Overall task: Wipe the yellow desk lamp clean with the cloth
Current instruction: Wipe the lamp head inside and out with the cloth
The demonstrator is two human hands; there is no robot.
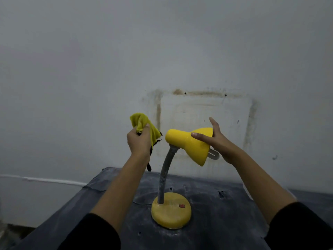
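Head-worn view, down onto lamp [187, 143], close.

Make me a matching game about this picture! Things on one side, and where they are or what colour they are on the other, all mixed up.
Things:
1. cloth
2. lamp shade
3. lamp base
4. lamp neck

Clues:
A. grey and bent
B. stands on the dark table
C. gripped in the left hand
D. touched by the right hand

Pairs: 1-C, 2-D, 3-B, 4-A
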